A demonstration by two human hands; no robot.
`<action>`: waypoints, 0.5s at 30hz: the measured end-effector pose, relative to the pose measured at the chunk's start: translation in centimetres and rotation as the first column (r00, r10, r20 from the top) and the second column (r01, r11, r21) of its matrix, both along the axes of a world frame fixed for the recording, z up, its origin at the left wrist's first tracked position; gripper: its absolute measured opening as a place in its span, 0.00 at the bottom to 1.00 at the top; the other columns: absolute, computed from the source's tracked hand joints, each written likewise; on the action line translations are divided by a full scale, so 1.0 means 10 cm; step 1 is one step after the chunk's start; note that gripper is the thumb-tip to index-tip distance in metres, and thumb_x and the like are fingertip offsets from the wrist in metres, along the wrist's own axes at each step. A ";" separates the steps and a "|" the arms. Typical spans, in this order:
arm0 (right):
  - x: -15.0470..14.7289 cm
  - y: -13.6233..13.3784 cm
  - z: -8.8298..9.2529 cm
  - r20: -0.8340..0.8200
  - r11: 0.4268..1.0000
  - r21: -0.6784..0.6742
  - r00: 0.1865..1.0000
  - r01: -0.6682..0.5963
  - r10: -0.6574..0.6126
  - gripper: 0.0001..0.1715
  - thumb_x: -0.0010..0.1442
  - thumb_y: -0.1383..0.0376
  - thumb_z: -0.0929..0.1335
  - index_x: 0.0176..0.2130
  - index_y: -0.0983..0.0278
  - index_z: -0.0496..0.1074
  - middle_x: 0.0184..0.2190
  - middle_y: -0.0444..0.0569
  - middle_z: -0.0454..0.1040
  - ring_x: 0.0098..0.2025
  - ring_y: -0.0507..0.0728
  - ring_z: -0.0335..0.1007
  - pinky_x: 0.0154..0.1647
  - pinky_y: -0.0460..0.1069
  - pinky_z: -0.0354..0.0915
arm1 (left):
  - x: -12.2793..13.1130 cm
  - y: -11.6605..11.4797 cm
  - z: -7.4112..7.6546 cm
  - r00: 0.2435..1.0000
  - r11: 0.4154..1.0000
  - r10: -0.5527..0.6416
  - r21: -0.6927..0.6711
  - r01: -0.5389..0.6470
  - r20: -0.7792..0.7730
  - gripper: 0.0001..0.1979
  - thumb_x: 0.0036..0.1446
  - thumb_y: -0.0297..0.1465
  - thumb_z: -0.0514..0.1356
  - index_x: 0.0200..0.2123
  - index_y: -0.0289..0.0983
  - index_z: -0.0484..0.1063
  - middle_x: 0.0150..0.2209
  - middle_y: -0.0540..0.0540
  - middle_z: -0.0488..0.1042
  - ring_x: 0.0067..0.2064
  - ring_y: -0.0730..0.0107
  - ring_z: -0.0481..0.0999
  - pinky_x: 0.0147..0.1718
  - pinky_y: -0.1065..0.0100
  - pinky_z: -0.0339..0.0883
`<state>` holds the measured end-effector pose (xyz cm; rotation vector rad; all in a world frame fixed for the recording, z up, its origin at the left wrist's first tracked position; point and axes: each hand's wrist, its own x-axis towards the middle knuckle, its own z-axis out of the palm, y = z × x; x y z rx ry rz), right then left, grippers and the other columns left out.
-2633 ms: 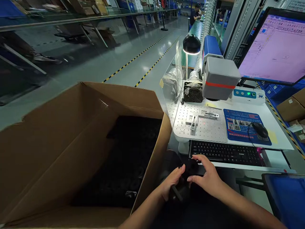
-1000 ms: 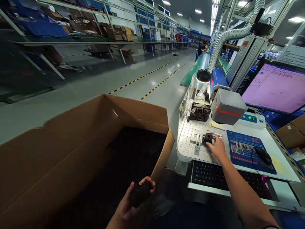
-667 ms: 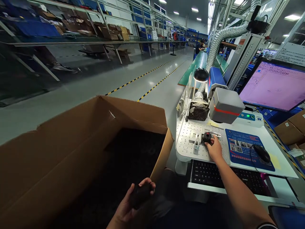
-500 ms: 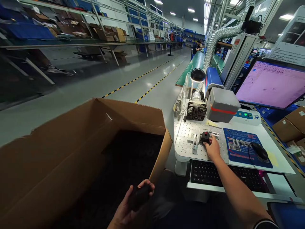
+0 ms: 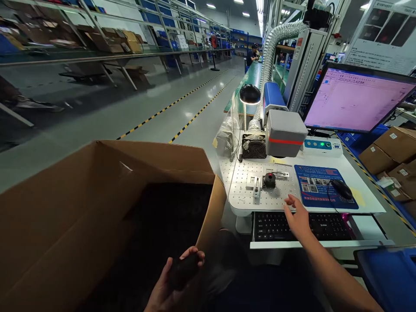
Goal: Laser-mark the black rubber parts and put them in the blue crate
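A small round black part point(image 5: 268, 179) with a red spot sits against the metal fixture on the white perforated plate point(image 5: 238, 190), under the grey laser head point(image 5: 285, 132). My right hand point(image 5: 297, 219) hovers over the black keyboard point(image 5: 325, 225), fingers loosely spread, holding nothing. Low beside the big cardboard box point(image 5: 97, 208), my left hand point(image 5: 175, 281) is closed round a dark black part point(image 5: 183, 269).
The box holds a dark mass of black parts. A monitor point(image 5: 357, 99) with a pink screen stands at the right, with a mouse point(image 5: 341, 189) on a blue mat. A blue bin point(image 5: 390, 277) is at the lower right; cartons are stacked far right. A person works far down the aisle.
My right hand let go of the round black part on the fixture and drew back toward the keyboard. The left hand kept its dark part. The view shifted a little.
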<state>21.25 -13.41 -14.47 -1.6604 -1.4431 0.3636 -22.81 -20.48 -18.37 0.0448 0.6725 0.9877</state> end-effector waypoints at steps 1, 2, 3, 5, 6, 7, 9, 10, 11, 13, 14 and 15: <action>0.02 -0.17 -0.04 0.008 1.000 -0.006 1.000 -0.009 0.009 0.25 0.64 0.57 0.65 0.58 0.62 0.68 0.47 0.55 0.79 0.51 0.63 0.75 0.58 0.63 0.69 | 0.00 0.00 0.00 1.000 1.000 -0.017 0.009 0.017 -0.002 0.27 0.49 0.46 0.73 0.47 0.36 0.78 0.48 0.35 0.80 0.47 0.57 0.80 0.50 0.65 0.74; 0.03 -0.34 -0.08 0.017 1.000 -0.025 1.000 -0.014 0.015 0.23 0.65 0.57 0.64 0.57 0.61 0.69 0.46 0.54 0.80 0.50 0.63 0.76 0.58 0.64 0.69 | 0.01 0.01 0.01 1.000 0.999 -0.030 0.018 0.030 0.000 0.27 0.49 0.46 0.73 0.48 0.37 0.78 0.49 0.35 0.80 0.47 0.56 0.80 0.50 0.64 0.74; 0.03 -0.49 -0.13 0.027 0.998 -0.053 0.999 -0.018 0.020 0.22 0.65 0.58 0.64 0.56 0.60 0.70 0.45 0.54 0.80 0.50 0.64 0.76 0.58 0.65 0.69 | 0.03 0.01 0.01 0.999 0.999 -0.040 0.028 0.040 0.002 0.27 0.49 0.46 0.72 0.48 0.38 0.78 0.51 0.34 0.79 0.48 0.55 0.80 0.50 0.64 0.74; 0.02 -0.74 -0.22 0.034 0.992 -0.120 0.999 -0.033 0.037 0.21 0.65 0.59 0.63 0.56 0.60 0.70 0.46 0.54 0.80 0.50 0.64 0.76 0.57 0.66 0.70 | 0.07 0.01 0.04 0.998 0.996 -0.058 0.065 0.058 -0.003 0.27 0.50 0.48 0.72 0.48 0.38 0.78 0.54 0.32 0.77 0.51 0.51 0.79 0.50 0.63 0.74; 0.01 -0.83 -0.26 0.028 0.988 -0.151 0.998 -0.044 0.048 0.21 0.65 0.60 0.63 0.56 0.60 0.70 0.47 0.54 0.80 0.50 0.64 0.76 0.56 0.66 0.70 | 0.10 0.01 0.05 0.998 0.994 -0.064 0.088 0.065 -0.013 0.27 0.50 0.48 0.71 0.48 0.38 0.78 0.56 0.31 0.75 0.52 0.49 0.79 0.51 0.61 0.74; 0.00 -0.90 -0.29 0.017 0.983 -0.178 0.998 -0.053 0.057 0.22 0.66 0.61 0.62 0.57 0.59 0.70 0.47 0.54 0.80 0.50 0.64 0.76 0.55 0.66 0.71 | 0.13 0.00 0.06 0.997 0.991 -0.072 0.109 0.074 -0.028 0.27 0.50 0.49 0.70 0.48 0.38 0.78 0.58 0.31 0.74 0.53 0.47 0.78 0.52 0.59 0.73; -0.03 -0.99 -0.34 -0.009 0.975 -0.215 0.998 -0.063 0.062 0.23 0.66 0.62 0.62 0.58 0.59 0.70 0.47 0.54 0.80 0.51 0.64 0.76 0.54 0.66 0.72 | 0.17 -0.02 0.07 0.994 0.987 -0.081 0.133 0.089 -0.067 0.26 0.53 0.49 0.69 0.48 0.39 0.77 0.61 0.32 0.72 0.55 0.44 0.76 0.53 0.55 0.72; -0.04 -1.02 -0.36 -0.018 0.972 -0.226 0.998 -0.066 0.063 0.23 0.66 0.63 0.61 0.59 0.59 0.69 0.47 0.54 0.80 0.51 0.64 0.76 0.54 0.65 0.73 | 0.18 -0.02 0.07 0.994 0.987 -0.076 0.134 0.086 -0.082 0.26 0.53 0.50 0.68 0.49 0.39 0.77 0.61 0.32 0.71 0.55 0.44 0.76 0.54 0.55 0.72; -0.05 -1.03 -0.37 -0.021 0.970 -0.233 0.998 -0.068 0.064 0.24 0.65 0.63 0.61 0.59 0.58 0.69 0.47 0.54 0.80 0.51 0.64 0.76 0.53 0.65 0.73 | 0.18 -0.03 0.07 0.993 0.988 -0.068 0.129 0.080 -0.094 0.26 0.54 0.50 0.67 0.49 0.39 0.77 0.61 0.33 0.72 0.54 0.45 0.77 0.54 0.55 0.72; -0.07 -1.04 -0.39 -0.016 0.969 -0.237 0.997 -0.075 0.074 0.25 0.65 0.64 0.61 0.60 0.58 0.68 0.48 0.53 0.79 0.52 0.63 0.76 0.52 0.65 0.74 | 0.16 -0.04 0.06 0.992 0.990 -0.065 0.115 0.078 -0.111 0.26 0.54 0.50 0.67 0.49 0.39 0.77 0.59 0.32 0.73 0.53 0.47 0.78 0.52 0.58 0.73; -0.08 -1.04 -0.40 -0.008 0.969 -0.234 0.997 -0.080 0.081 0.26 0.65 0.65 0.61 0.61 0.57 0.68 0.48 0.52 0.79 0.52 0.63 0.76 0.52 0.65 0.75 | 0.15 -0.04 0.05 0.991 0.991 -0.063 0.113 0.076 -0.116 0.27 0.53 0.50 0.68 0.50 0.39 0.77 0.59 0.32 0.73 0.52 0.48 0.78 0.51 0.59 0.73; -0.08 -1.04 -0.40 0.001 0.970 -0.230 0.996 -0.086 0.088 0.26 0.65 0.65 0.61 0.61 0.57 0.68 0.48 0.52 0.79 0.51 0.63 0.76 0.51 0.65 0.75 | 0.13 -0.03 0.04 0.991 0.991 -0.061 0.114 0.075 -0.118 0.27 0.53 0.51 0.67 0.50 0.39 0.77 0.58 0.32 0.74 0.52 0.48 0.78 0.50 0.60 0.74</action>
